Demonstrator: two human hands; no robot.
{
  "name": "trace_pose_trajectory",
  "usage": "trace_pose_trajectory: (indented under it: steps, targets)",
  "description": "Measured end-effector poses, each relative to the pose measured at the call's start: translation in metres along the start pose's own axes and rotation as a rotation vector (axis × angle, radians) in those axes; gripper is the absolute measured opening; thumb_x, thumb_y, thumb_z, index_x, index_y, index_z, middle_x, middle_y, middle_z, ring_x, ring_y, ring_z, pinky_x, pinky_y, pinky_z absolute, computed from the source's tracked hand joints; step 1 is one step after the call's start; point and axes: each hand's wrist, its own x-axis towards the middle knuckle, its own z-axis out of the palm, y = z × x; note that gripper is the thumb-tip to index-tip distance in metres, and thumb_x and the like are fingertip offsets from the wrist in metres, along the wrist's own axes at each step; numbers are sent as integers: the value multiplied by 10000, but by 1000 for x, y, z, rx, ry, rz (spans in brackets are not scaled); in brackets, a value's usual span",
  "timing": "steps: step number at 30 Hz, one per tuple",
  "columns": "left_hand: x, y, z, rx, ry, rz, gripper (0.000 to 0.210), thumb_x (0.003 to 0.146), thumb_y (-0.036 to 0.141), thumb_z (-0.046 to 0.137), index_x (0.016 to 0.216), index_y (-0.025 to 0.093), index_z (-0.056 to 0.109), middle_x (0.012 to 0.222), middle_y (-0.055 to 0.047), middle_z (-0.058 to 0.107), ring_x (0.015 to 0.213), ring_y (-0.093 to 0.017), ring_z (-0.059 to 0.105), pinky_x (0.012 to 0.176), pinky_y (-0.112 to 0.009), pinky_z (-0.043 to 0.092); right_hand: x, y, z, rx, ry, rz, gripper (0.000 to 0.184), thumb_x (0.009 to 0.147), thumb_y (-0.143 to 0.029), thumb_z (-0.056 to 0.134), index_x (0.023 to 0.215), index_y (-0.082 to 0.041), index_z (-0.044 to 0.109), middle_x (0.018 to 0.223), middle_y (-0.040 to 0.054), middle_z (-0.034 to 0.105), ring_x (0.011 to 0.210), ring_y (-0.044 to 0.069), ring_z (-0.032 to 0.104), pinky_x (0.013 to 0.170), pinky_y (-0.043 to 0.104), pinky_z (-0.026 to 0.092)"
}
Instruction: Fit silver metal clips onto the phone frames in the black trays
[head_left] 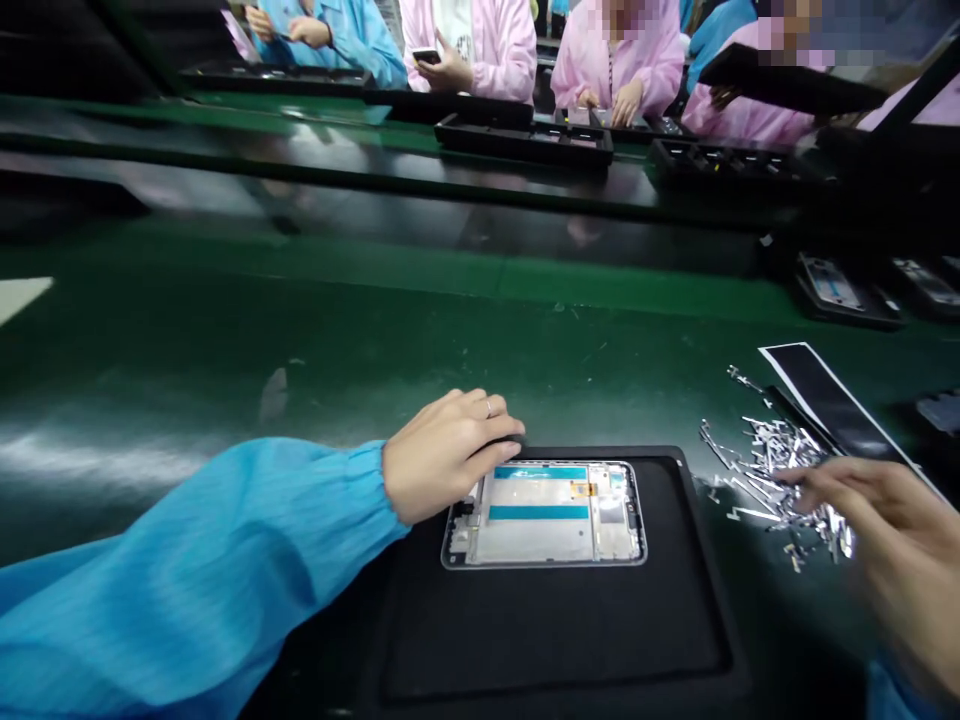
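A phone frame (536, 540) with two blue strips and an orange flex piece lies flat on a black tray (555, 640). My left hand (450, 445), a ring on one finger, rests over the frame's upper left corner with its fingers stretched out, hiding that corner. To the right of the tray is a loose pile of small, thin silvery parts (772, 450). Over the pile's right side, my right hand (885, 540) has its thumb and forefinger brought together. It is slightly blurred, and whatever is between the fingertips is too small to make out.
A black strip with white edges (832, 400) lies behind the pile. More phone frames sit in dark trays (840, 290) at the right. Across the green bench (300, 310), people in blue and pink work clothes handle parts beside black trays (525, 140).
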Motion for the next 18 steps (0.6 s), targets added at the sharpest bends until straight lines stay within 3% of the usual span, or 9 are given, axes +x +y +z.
trace_pose_trajectory:
  steps: [3,6,11,15,18]
  targets:
    - [18,24,-8,-25,70,82,288,842,292,302,917,186,559,855,-19,542,793,-157,458,703,-288,310,7,1,8,396,-60,201,150,640,-324,590,624,-187,530,576,8,517,722,190,550,693,307,389]
    - [43,55,-5,-228,53,137,227,805,254,380,855,181,590,807,-14,555,779,-159,472,712,-288,311,9,-3,16,531,-104,214,147,651,-305,559,589,-178,517,540,-2,484,754,198,547,722,326,391]
    - [84,100,14,-967,-153,26,130,694,191,501,726,127,610,721,-30,574,725,-154,505,725,-273,364,3,-17,24,696,-144,208,81,642,-241,567,615,-178,524,784,21,551,847,166,508,780,307,370]
    - [95,117,21,-1250,-343,-14,180,729,192,408,707,71,540,647,-61,572,572,-111,534,621,-251,442,-1,-23,26,780,-176,198,71,651,-224,548,608,-177,515,885,21,538,879,161,482,772,298,372]
    - [92,119,20,-1412,-405,-43,162,712,198,419,669,74,515,629,-67,573,532,-92,535,593,-234,444,0,-24,27,809,-217,207,72,667,-222,533,616,-174,517,888,34,539,863,162,483,743,290,385]
